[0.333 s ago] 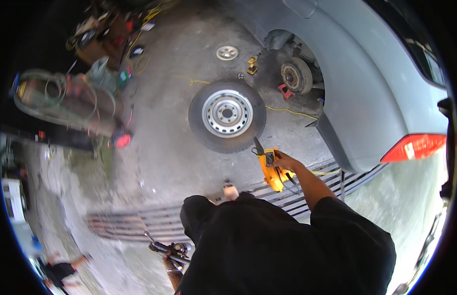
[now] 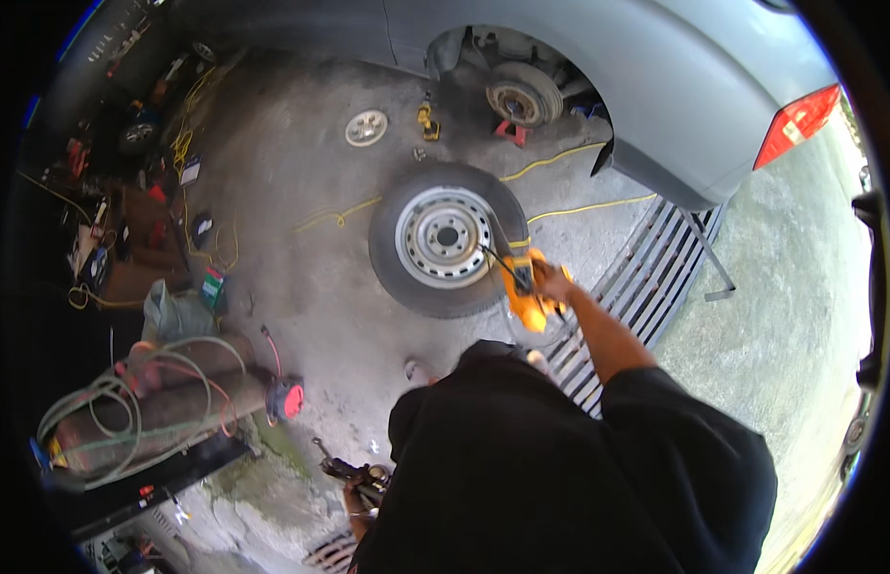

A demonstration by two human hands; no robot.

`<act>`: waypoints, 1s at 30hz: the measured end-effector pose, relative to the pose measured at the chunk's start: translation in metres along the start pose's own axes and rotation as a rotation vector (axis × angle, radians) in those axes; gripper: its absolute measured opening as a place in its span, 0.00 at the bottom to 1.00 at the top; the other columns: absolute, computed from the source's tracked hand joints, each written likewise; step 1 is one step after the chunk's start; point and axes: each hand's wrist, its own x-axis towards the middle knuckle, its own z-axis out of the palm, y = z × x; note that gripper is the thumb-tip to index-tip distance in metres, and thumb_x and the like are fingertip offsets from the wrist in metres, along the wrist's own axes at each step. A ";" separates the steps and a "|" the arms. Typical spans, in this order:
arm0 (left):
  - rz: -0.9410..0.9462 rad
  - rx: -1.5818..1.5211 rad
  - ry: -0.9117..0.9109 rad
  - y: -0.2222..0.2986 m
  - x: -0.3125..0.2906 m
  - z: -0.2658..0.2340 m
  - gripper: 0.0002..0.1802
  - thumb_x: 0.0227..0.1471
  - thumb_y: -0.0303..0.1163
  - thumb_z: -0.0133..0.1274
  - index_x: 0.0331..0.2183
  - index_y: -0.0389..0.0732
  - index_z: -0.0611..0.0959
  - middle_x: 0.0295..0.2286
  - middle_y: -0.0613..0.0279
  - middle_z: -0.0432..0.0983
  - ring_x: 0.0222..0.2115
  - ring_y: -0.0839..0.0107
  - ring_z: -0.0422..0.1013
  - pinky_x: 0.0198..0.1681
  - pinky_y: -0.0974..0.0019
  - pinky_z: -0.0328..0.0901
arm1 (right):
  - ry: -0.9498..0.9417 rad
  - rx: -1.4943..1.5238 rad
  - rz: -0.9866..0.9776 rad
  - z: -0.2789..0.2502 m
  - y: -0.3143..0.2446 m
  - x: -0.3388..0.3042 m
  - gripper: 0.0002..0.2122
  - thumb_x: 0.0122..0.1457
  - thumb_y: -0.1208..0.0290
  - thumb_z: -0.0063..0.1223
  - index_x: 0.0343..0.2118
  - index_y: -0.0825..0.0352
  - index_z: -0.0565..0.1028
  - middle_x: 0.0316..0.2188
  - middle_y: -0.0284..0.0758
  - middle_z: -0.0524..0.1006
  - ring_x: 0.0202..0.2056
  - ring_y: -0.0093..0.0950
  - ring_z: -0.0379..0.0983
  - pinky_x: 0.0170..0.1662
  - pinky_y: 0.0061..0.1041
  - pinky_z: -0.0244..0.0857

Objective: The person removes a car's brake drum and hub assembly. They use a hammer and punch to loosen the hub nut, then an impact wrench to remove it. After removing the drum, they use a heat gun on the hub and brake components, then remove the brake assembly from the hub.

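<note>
My right hand is closed around a yellow-orange handheld blower. The blower's dark nozzle points toward a wheel lying flat, its tip beside or over the right side; contact cannot be told. That wheel has a black tyre and a silver steel rim with small holes near its edge. Low on the left, my left hand grips a dark metal tool with a rounded part and a thin bar; its exact kind is unclear. My dark shirt hides part of that arm.
A silver vehicle stands at the right, its bare hub above a red stand. A yellow drill and wheel cover lie beyond the wheel. Yellow cord, floor grating and gas cylinders lie around.
My view has turned, so the vehicle and cylinders sit differently in it. The blower has come up beside the wheel's right side. Both hands keep their holds.
</note>
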 end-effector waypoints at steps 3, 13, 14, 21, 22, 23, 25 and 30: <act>-0.124 -0.009 -0.022 0.119 0.047 0.013 0.25 0.46 0.42 0.58 0.44 0.38 0.76 0.29 0.56 0.78 0.19 0.62 0.76 0.16 0.63 0.72 | -0.070 0.427 0.192 0.043 -0.013 -0.040 0.45 0.42 0.58 0.75 0.64 0.66 0.63 0.57 0.40 0.71 0.59 0.35 0.66 0.62 0.34 0.59; -0.459 0.520 -0.140 0.417 0.273 0.001 0.17 0.49 0.37 0.57 0.40 0.40 0.79 0.29 0.56 0.78 0.26 0.61 0.77 0.34 0.52 0.76 | -0.667 0.554 1.015 0.179 0.034 -0.072 0.38 0.45 0.56 0.73 0.59 0.58 0.67 0.48 0.34 0.77 0.52 0.33 0.70 0.52 0.40 0.66; -0.449 0.565 -0.115 0.440 0.295 0.003 0.17 0.49 0.37 0.57 0.40 0.40 0.79 0.29 0.57 0.78 0.26 0.61 0.77 0.34 0.52 0.76 | -0.649 0.522 0.980 0.187 0.021 -0.065 0.37 0.44 0.55 0.73 0.58 0.59 0.68 0.48 0.34 0.77 0.51 0.33 0.70 0.52 0.40 0.66; -0.409 0.648 -0.169 0.559 0.408 0.084 0.15 0.47 0.36 0.57 0.37 0.39 0.80 0.27 0.57 0.77 0.25 0.60 0.76 0.34 0.51 0.76 | -0.089 0.640 0.677 0.160 -0.153 -0.003 0.35 0.42 0.56 0.74 0.55 0.61 0.72 0.49 0.37 0.76 0.52 0.34 0.70 0.54 0.44 0.63; -0.411 0.657 -0.193 0.572 0.419 0.105 0.15 0.46 0.36 0.57 0.37 0.39 0.80 0.27 0.57 0.77 0.25 0.60 0.76 0.34 0.50 0.76 | 0.023 0.736 0.524 0.152 -0.175 0.006 0.36 0.44 0.61 0.74 0.58 0.62 0.70 0.52 0.36 0.75 0.54 0.33 0.70 0.56 0.41 0.63; -0.419 0.663 -0.221 0.582 0.433 0.130 0.15 0.46 0.36 0.57 0.37 0.39 0.80 0.27 0.57 0.77 0.25 0.60 0.75 0.34 0.50 0.76 | 0.146 0.807 0.471 0.147 -0.192 0.012 0.38 0.45 0.63 0.73 0.60 0.62 0.67 0.48 0.34 0.77 0.51 0.30 0.71 0.53 0.36 0.65; -0.436 0.687 -0.229 0.602 0.458 0.175 0.14 0.46 0.35 0.57 0.36 0.39 0.80 0.26 0.57 0.77 0.24 0.60 0.75 0.35 0.50 0.76 | 0.351 0.949 0.412 0.149 -0.217 0.023 0.36 0.49 0.70 0.70 0.62 0.64 0.64 0.51 0.37 0.75 0.53 0.33 0.72 0.55 0.36 0.67; -0.462 0.738 -0.311 0.647 0.538 0.284 0.15 0.45 0.35 0.56 0.36 0.38 0.80 0.27 0.56 0.77 0.26 0.56 0.76 0.34 0.45 0.76 | 0.678 1.336 0.299 0.177 -0.259 0.063 0.34 0.54 0.71 0.65 0.62 0.65 0.61 0.51 0.39 0.73 0.50 0.35 0.74 0.52 0.37 0.71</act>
